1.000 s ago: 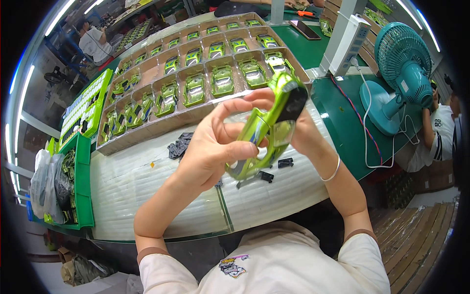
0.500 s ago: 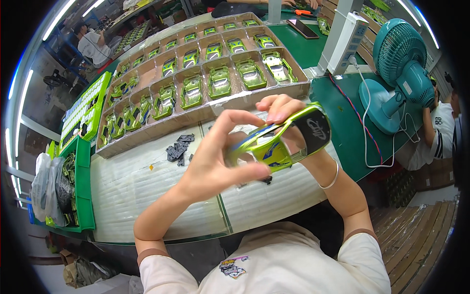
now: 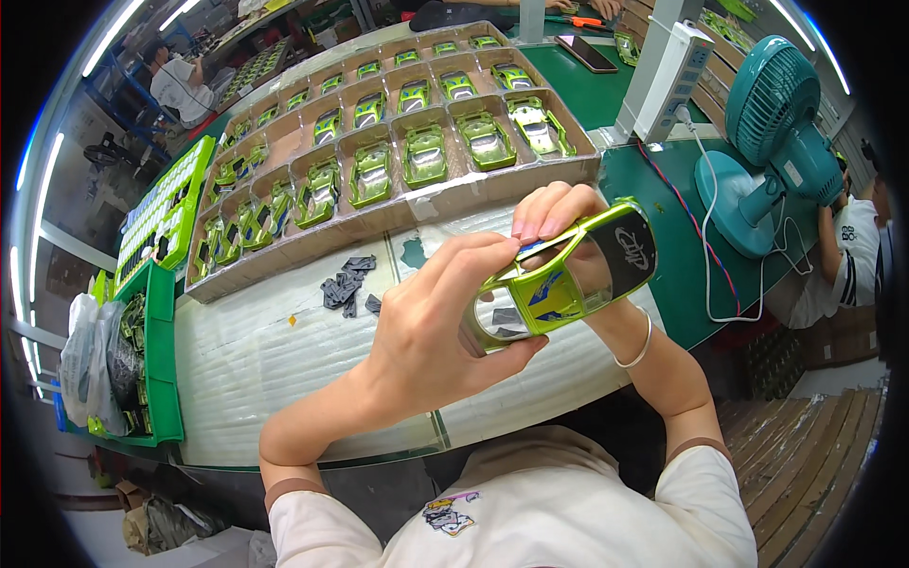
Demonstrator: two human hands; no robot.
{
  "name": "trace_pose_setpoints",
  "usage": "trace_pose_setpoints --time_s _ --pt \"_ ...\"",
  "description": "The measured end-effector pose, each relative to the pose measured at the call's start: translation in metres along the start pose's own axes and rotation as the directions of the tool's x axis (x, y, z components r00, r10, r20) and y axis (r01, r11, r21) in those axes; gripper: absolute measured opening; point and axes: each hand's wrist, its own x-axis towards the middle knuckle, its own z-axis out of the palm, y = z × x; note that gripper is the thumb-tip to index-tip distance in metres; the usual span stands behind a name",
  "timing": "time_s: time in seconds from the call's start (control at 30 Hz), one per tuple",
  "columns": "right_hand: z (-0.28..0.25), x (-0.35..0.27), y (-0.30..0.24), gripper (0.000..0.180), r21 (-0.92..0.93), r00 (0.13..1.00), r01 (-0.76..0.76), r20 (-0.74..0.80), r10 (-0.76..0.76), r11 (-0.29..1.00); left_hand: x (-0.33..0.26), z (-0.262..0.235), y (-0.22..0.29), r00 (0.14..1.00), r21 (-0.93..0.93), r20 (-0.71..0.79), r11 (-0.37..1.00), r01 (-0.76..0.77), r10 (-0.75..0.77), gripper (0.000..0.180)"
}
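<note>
Both hands hold a lime-green toy car body point(image 3: 568, 275) with a black rear panel and blue stripe, raised above the table and lying roughly level. My left hand point(image 3: 436, 331) grips its front end, thumb underneath and fingers on top. My right hand point(image 3: 559, 222) sits behind it, fingertips pressing on the roof edge. Below and to the left, a small heap of dark plastic parts point(image 3: 348, 284) lies on the white table cover.
A cardboard divider tray point(image 3: 431, 194) filled with several green car bodies spans the far table. Green bins point(image 3: 156, 312) stand left, a teal fan point(image 3: 767, 142) and white power strip point(image 3: 663, 71) right. Other people sit at far left and right edge.
The car body has been turned from standing nearly upright to lying level, then shifted slightly right; both hands turned with it and kept their grip.
</note>
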Motion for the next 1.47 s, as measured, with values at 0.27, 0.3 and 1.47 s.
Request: trace_pose_setpoints --time_s 0.27,0.3,1.47 --pt "0.002 -0.004 0.001 0.022 0.012 0.998 -0.021 -0.052 0.022 1.000 0.000 -0.001 -0.003 0.998 -0.005 0.057 1.000 0.028 -0.027 0.060" --pt "0.002 -0.003 0.002 0.022 0.027 0.998 -0.024 -0.057 0.025 0.999 0.000 -0.001 -0.005 0.998 -0.016 0.054 0.999 0.031 -0.030 0.059" --pt "-0.001 0.000 0.011 0.077 -0.182 0.971 -0.239 -0.079 0.228 0.954 -0.036 -0.053 -0.092 0.837 0.513 0.389 0.845 0.149 -0.384 0.011"
